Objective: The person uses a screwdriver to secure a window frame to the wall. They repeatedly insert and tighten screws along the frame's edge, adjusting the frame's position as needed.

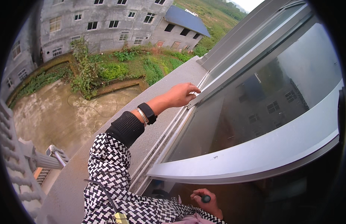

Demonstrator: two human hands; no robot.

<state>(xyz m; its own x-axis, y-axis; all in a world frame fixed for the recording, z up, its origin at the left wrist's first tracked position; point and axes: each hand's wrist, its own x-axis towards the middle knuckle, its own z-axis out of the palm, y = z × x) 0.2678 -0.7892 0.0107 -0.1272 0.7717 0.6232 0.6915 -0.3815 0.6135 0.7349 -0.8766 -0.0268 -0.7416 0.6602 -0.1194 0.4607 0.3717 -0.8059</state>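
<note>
My left hand reaches out over the ledge, with a dark watch and a pale bracelet on its wrist. Its fingers are bent against the outer edge of a metal window sash, low down beside the track. Inside the opening, my right hand is closed around a screwdriver. Only the dark rounded end of its handle shows plainly; the shaft is lost in the gloom. Glass in the sash reflects a building and the sky.
A pale concrete ledge runs along the outside of the window, with a long drop beyond it to a paved yard. A light metal frame bar crosses above my right hand. Balusters stand at the far left.
</note>
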